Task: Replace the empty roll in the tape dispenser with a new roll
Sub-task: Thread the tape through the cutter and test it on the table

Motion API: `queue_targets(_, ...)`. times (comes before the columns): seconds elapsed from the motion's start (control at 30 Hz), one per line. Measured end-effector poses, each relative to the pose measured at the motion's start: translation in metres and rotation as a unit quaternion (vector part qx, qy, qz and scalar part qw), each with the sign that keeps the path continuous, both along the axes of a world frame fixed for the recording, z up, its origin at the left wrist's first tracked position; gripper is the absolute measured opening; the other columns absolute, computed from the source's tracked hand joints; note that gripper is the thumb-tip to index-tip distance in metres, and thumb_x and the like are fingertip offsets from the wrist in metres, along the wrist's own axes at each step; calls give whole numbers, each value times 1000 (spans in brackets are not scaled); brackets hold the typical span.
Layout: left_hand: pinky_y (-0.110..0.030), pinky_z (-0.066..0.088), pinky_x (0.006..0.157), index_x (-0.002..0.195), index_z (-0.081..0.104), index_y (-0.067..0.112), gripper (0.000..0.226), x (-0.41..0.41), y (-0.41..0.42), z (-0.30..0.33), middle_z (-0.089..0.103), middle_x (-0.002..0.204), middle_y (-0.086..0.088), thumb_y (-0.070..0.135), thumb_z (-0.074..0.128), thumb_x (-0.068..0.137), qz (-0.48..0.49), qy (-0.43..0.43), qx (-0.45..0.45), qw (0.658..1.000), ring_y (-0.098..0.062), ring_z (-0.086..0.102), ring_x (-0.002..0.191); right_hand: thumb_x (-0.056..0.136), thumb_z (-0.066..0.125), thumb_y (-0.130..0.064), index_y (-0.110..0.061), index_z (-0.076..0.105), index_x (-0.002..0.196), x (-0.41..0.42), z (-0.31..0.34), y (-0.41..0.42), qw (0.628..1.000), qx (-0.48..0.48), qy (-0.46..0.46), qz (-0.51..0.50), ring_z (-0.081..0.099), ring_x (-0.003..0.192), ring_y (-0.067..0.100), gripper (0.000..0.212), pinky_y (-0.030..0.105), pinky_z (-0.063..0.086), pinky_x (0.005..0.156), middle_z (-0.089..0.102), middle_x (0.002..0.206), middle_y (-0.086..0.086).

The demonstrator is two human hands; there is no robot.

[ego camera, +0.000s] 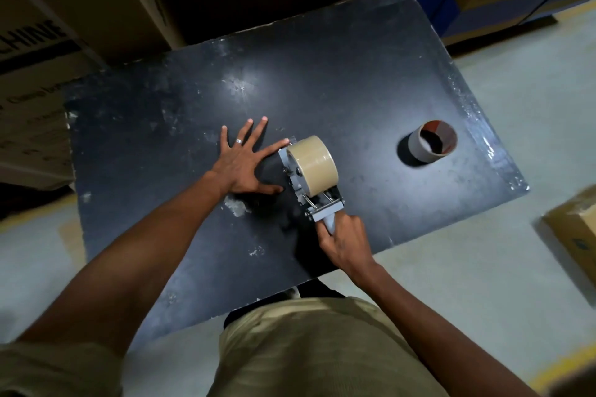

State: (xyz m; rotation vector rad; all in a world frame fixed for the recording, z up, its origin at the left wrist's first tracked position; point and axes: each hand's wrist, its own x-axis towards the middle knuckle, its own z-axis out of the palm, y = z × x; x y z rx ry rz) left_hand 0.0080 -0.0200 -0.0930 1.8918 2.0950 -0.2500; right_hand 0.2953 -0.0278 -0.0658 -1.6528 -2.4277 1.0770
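A grey tape dispenser [301, 185] stands on the dark table [354, 84] with a full tan tape roll [313, 164] mounted on it. My right hand [343, 243] grips the dispenser's handle at its near end. My left hand [246, 161] lies flat on the table just left of the dispenser, fingers spread, with the index fingertip close to the dispenser's front end. An empty cardboard core [432, 145] stands upright on the table to the right, apart from both hands.
Cardboard boxes [38, 51] are stacked behind and left of the table. Another carton [577, 229] sits on the pale floor at the right. The table's right edge [493, 138] carries scraps of clear tape.
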Motion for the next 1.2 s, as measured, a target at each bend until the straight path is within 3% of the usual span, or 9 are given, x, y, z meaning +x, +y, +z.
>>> queue_targets(0.13, -76, 0, 115, 154, -22, 47, 138, 10, -9, 3, -27, 167, -6, 95, 60, 53, 55, -60, 24, 996, -37, -8, 156, 96, 62, -34, -4, 64, 92, 0, 0, 0, 1000, -11, -13, -11, 68, 80, 37, 31, 32, 43, 66, 71, 88, 19)
queue_targets(0.27, -78, -4, 113, 155, 3, 54, 119, 20, -28, -9, -33, 164, -6, 100, 49, 55, 21, -35, 10, 999, -40, -19, 154, 96, 63, -33, -4, 65, 96, -1, 3, -1, 1000, -22, -8, -15, 69, 83, 35, 30, 30, 42, 68, 72, 91, 17)
queue_targets(0.33, -78, -9, 112, 153, 8, 55, 122, 21, -27, -11, -36, 163, -6, 104, 46, 49, 29, -31, -12, 999, -39, -24, 153, 95, 64, -33, -2, 66, 95, -2, 2, -1, 1000, -17, -9, -21, 69, 84, 40, 31, 33, 45, 68, 72, 92, 21)
queue_targets(0.47, -77, -12, 112, 152, 5, 57, 127, 21, -23, -10, -41, 160, -4, 106, 47, 42, 44, -35, -37, 998, -38, -28, 151, 92, 64, -36, 0, 66, 95, -3, 2, -2, 999, -17, -13, -35, 67, 88, 45, 36, 43, 54, 76, 72, 94, 26)
queue_targets(0.8, -78, -11, 111, 152, 7, 58, 125, 22, -21, -2, -42, 160, -2, 106, 47, 43, 46, -33, -66, 996, -38, -29, 151, 91, 63, -33, 1, 66, 91, 0, 1, -9, 999, -13, -11, -43, 65, 88, 48, 35, 44, 50, 73, 71, 91, 27)
queue_targets(0.97, -80, -11, 110, 145, -13, 66, 124, 24, -21, 1, -45, 158, -3, 105, 47, 44, 44, -45, -82, 995, -39, -32, 149, 94, 63, -32, 1, 65, 97, 17, 1, -21, 999, -15, -9, -36, 63, 92, 46, 33, 39, 44, 74, 70, 97, 26)
queue_targets(1.1, -80, -13, 109, 144, -16, 68, 114, 29, -25, 3, -45, 158, -6, 98, 53, 58, 41, -57, -74, 995, -43, -35, 147, 95, 65, -26, 2, 64, 92, 30, 8, -32, 999, -22, 2, -43, 63, 84, 43, 28, 32, 36, 68, 67, 87, 22)
queue_targets(1.2, -81, -9, 109, 146, -14, 67, 104, 39, -34, -2, -45, 158, -7, 94, 49, 68, 30, -55, -63, 996, -49, -36, 144, 94, 68, -24, -9, 53, 80, 42, 8, -43, 999, -23, 5, -45, 57, 67, 31, 25, 30, 36, 63, 56, 75, 8)
